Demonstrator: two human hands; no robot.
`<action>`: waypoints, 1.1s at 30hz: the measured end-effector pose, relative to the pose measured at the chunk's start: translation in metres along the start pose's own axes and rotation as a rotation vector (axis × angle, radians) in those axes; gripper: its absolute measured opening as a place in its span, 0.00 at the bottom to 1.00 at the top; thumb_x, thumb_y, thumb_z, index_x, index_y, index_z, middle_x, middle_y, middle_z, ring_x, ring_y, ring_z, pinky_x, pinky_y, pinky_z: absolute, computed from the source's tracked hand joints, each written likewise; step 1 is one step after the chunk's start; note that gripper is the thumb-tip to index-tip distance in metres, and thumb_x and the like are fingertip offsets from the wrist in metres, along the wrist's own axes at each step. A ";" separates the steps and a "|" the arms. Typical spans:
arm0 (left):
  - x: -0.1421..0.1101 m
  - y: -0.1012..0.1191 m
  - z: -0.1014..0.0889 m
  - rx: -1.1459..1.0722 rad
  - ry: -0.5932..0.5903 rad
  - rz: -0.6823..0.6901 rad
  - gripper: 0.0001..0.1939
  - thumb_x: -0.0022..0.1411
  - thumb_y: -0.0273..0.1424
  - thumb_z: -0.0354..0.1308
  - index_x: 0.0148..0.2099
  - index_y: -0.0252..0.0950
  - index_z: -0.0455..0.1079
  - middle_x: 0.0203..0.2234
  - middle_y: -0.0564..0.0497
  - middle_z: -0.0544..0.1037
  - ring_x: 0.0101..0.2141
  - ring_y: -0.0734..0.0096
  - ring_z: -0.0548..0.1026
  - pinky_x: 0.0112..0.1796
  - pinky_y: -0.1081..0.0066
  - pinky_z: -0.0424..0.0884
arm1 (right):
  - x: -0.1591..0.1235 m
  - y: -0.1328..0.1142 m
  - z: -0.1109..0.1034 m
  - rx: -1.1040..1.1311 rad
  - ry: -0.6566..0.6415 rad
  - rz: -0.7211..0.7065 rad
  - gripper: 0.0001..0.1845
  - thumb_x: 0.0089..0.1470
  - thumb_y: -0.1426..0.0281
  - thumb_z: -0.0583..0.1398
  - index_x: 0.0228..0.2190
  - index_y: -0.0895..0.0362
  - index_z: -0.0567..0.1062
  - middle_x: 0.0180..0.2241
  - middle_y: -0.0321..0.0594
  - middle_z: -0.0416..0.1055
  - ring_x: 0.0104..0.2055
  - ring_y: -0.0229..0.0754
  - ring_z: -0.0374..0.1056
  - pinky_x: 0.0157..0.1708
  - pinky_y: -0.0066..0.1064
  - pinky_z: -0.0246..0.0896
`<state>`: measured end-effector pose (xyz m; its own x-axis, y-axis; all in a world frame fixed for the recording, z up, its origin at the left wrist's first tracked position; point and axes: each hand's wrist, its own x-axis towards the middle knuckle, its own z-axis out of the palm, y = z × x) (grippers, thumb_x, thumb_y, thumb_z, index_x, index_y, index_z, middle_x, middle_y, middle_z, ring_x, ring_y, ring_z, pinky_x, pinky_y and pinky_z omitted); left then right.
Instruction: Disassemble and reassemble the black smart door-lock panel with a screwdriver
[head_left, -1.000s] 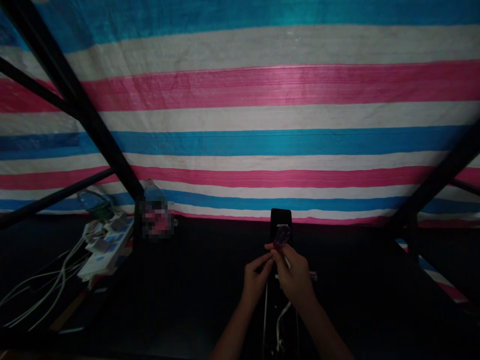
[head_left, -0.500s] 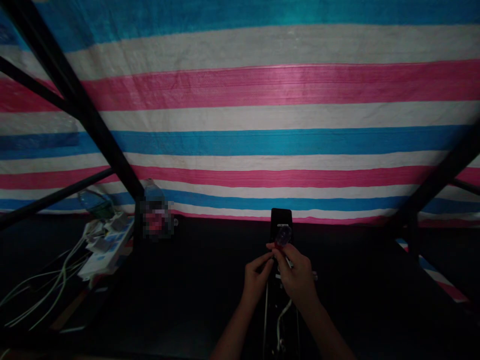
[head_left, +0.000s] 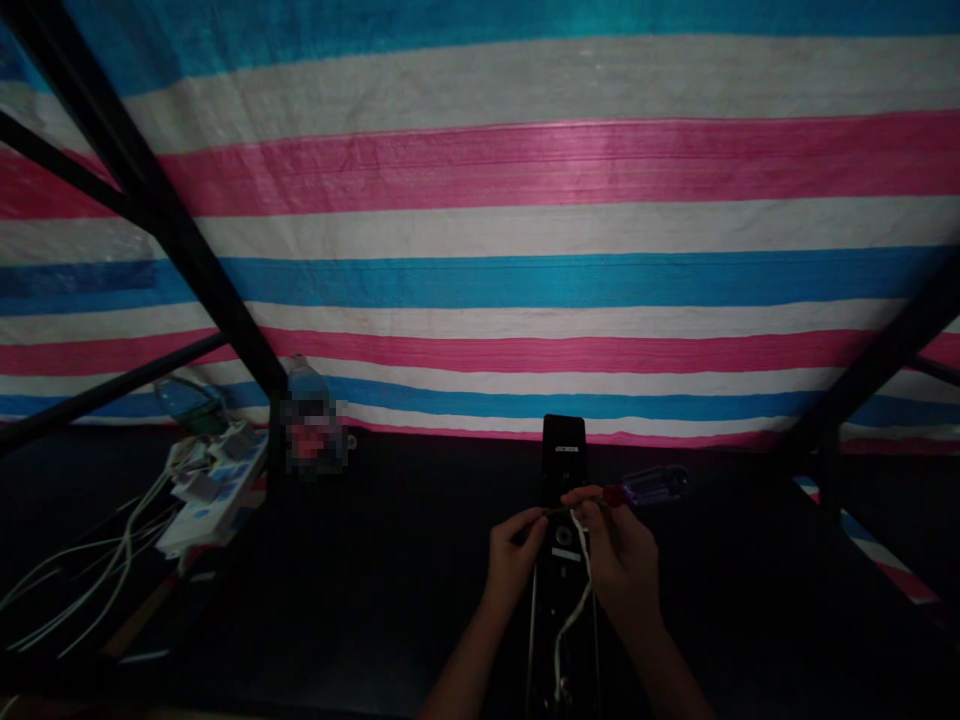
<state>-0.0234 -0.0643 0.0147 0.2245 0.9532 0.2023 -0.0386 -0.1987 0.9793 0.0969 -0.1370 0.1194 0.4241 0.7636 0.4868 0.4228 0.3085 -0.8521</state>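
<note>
Left hand (head_left: 514, 560) pinched closed (what's between the fingertips, too dark to tell). Right hand (head_left: 621, 550) grips a screwdriver (head_left: 651, 486) — clear purplish handle, red collar, thin shaft — over a long black panel (head_left: 564, 577). Handle pointed away earlier; now swung rightward. Striped sheet (head_left: 480, 285) behind.

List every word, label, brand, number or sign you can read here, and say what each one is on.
No text can be read in this view.
Upper white label on the black device: too small and blurred to read.
Lower white label on it: also unreadable.
Power strip: no characters legible.
Bottle: mostly pixelated, nothing legible.
Screwdriver: no lettering can be made out on its handle.
</note>
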 end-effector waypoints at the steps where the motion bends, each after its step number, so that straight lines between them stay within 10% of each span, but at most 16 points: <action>1: 0.000 0.001 0.000 0.005 0.006 -0.002 0.15 0.60 0.41 0.63 0.40 0.35 0.82 0.37 0.44 0.85 0.40 0.55 0.82 0.45 0.60 0.77 | -0.001 0.001 0.000 0.018 0.005 0.014 0.12 0.63 0.63 0.55 0.36 0.54 0.77 0.33 0.41 0.79 0.33 0.42 0.76 0.33 0.29 0.71; 33: -0.001 0.006 0.001 -0.038 0.004 -0.003 0.13 0.60 0.39 0.63 0.40 0.34 0.77 0.31 0.47 0.82 0.32 0.65 0.79 0.34 0.71 0.74 | -0.002 0.013 0.011 -0.183 -0.103 -0.145 0.14 0.64 0.66 0.51 0.33 0.53 0.75 0.31 0.40 0.78 0.33 0.44 0.75 0.35 0.32 0.68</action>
<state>-0.0233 -0.0669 0.0207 0.2212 0.9546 0.1995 -0.0753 -0.1872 0.9794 0.0932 -0.1282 0.1051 0.2687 0.7755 0.5713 0.6149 0.3184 -0.7214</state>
